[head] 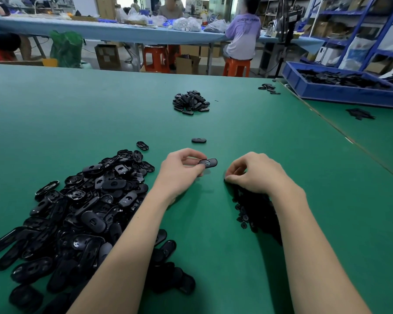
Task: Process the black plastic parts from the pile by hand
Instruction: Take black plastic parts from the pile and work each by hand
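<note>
Your left hand (182,169), just left of frame centre, pinches one black oval part (208,163) between thumb and fingertips, holding it clear of the green table (77,109). Your right hand (254,172), just right of centre and apart from the left, rests with curled fingers at the top of a heap of small black pieces (254,209); whether it has one pinched cannot be told, as the fingertips hide it.

The step in hand appears to be mating a small piece to the oval part. The next move likely calls for bringing the two hands together and seating the piece in the part's recess, then setting the part on the far pile.

Counts:
- hands: two
- large supply pile (77,211), lower left: one, parts too many to count
- far pile (191,103), upper centre: one, likewise uncounted
- loose oval parts between the piles: two, one (142,145) at the supply pile's top edge, one (198,140) beyond your left hand
- scattered parts (269,88), upper right: a handful, too small to count
- blue bin (340,89) of black parts, upper right: one
- oval part in hand: one
</note>
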Motion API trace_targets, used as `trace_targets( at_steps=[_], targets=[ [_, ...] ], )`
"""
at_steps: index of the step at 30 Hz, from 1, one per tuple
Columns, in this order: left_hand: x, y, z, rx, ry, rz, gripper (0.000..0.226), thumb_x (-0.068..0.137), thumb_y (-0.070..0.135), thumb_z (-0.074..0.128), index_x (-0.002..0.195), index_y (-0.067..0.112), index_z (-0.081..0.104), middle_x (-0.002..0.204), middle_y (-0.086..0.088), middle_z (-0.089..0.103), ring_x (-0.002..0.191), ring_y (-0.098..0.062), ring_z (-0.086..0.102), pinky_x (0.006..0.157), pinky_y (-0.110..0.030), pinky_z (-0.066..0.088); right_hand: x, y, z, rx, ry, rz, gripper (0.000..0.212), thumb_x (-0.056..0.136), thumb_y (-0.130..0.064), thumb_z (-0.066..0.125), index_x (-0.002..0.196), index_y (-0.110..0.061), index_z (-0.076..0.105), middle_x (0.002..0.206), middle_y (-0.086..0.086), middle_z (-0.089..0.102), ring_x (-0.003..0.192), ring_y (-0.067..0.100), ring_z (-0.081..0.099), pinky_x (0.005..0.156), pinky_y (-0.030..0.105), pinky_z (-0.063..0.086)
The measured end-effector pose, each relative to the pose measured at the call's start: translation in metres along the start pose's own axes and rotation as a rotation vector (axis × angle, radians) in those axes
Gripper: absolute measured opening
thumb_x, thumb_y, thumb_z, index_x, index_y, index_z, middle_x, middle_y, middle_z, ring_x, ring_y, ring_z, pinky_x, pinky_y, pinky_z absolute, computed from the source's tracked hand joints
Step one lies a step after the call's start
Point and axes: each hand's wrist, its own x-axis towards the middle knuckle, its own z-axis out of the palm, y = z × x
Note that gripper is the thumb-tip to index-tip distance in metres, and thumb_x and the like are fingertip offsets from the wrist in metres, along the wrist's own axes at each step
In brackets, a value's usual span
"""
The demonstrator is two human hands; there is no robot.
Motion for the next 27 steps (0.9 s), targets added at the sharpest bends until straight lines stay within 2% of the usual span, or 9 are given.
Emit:
trace_targets(
  at_steps=[2,3,6,8,11,15,20,27],
  targets=[
    [0.001,0.000,-0.001,-0.015,0.001,-0.019,0.022,0.084,0.003,0.069,0.088,0.024,0.075,0.084,0.003,0.078,0.073,-0.012,0.073,0.078,-0.026,0.059,0.000,-0.002,0.004,0.058,0.056,-0.012,0.008,0.086,-0.047,0.069,0.085,-0.041,0.074,0.087,-0.023,0.071,0.087,0.010,0.064,0.072,0.027,0.043],
    [0.001,0.000,-0.001,-0.020,0.001,-0.026,0.023,0.084,0.003,0.068,0.088,0.024,0.075,0.084,0.003,0.078,0.075,-0.012,0.074,0.080,-0.028,0.058,0.001,-0.003,0.005,0.174,0.076,-0.016,0.009,0.088,-0.044,0.069,0.084,-0.039,0.074,0.085,-0.021,0.072,0.084,0.008,0.065,0.072,0.027,0.046],
    [0.001,0.000,-0.001,-0.056,0.005,-0.038,0.023,0.083,0.002,0.069,0.088,0.024,0.075,0.083,0.003,0.078,0.077,-0.014,0.074,0.086,-0.033,0.058,0.001,-0.009,0.008,0.598,0.112,-0.017,0.008,0.088,-0.033,0.073,0.082,-0.031,0.077,0.080,-0.010,0.077,0.064,0.003,0.062,0.059,0.015,0.048],
    [0.001,0.000,-0.001,-0.078,-0.002,-0.039,0.021,0.083,0.002,0.070,0.088,0.023,0.074,0.083,0.002,0.078,0.076,-0.014,0.073,0.088,-0.036,0.057,0.001,-0.014,0.010,0.699,0.137,-0.009,0.005,0.087,-0.028,0.074,0.084,-0.027,0.077,0.079,-0.005,0.078,0.054,0.003,0.053,0.049,0.011,0.041],
    [0.000,0.000,0.000,-0.081,-0.024,-0.029,0.018,0.084,0.004,0.070,0.089,0.022,0.073,0.082,0.000,0.078,0.072,-0.014,0.070,0.088,-0.038,0.057,0.002,-0.018,0.011,0.766,0.142,0.001,0.002,0.085,-0.024,0.077,0.084,-0.024,0.078,0.080,0.002,0.078,0.050,0.002,0.049,0.050,0.013,0.039],
    [-0.001,0.001,0.000,-0.088,-0.046,-0.017,0.018,0.086,0.005,0.070,0.092,0.021,0.073,0.085,0.000,0.078,0.075,-0.014,0.070,0.088,-0.035,0.057,0.002,-0.020,0.013,0.782,0.103,0.017,0.001,0.083,-0.023,0.079,0.082,-0.024,0.079,0.080,-0.002,0.078,0.061,0.006,0.056,0.060,0.020,0.043],
    [-0.002,0.003,0.000,-0.104,-0.072,-0.016,0.018,0.086,0.005,0.071,0.093,0.021,0.075,0.087,0.000,0.079,0.079,-0.013,0.071,0.086,-0.031,0.056,0.003,-0.021,0.015,0.771,0.133,0.006,0.006,0.086,-0.021,0.078,0.080,-0.022,0.079,0.062,-0.006,0.059,0.046,0.001,0.044,0.044,0.011,0.036],
    [-0.003,0.005,-0.001,-0.128,-0.091,-0.019,0.017,0.087,0.003,0.071,0.095,0.017,0.075,0.090,-0.003,0.079,0.080,-0.011,0.070,0.082,-0.022,0.055,0.004,-0.025,0.016,0.788,0.143,0.038,0.003,0.085,-0.022,0.079,0.083,-0.023,0.077,0.060,-0.009,0.064,0.041,0.000,0.044,0.042,0.011,0.035]
  ],
)
